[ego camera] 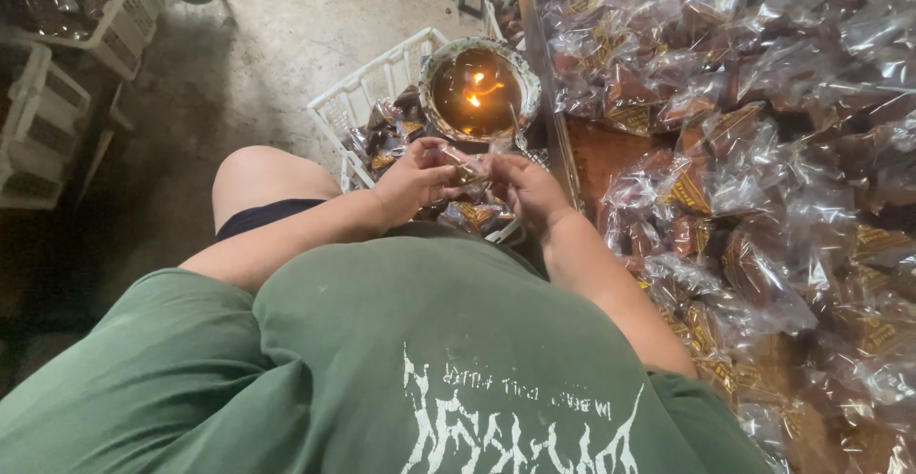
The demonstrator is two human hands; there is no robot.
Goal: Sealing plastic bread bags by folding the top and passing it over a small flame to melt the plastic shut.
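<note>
My left hand (412, 182) and my right hand (523, 188) meet in front of me, both pinching one small clear plastic packet (465, 166) with a brown sweet inside. Just beyond the hands stands a round metal bowl (437, 62) with a small flame (474, 98) burning in dark liquid. The packet's top edge is held close to the bowl. Under the bowl lies a white plastic basket (367, 92) with several finished packets in it.
A big heap of clear packets with brown sweets (763, 178) covers the surface on the right. White plastic crates (57, 63) stand at the left on the concrete floor (286, 25). My bare knee (258, 173) and green shirt fill the foreground.
</note>
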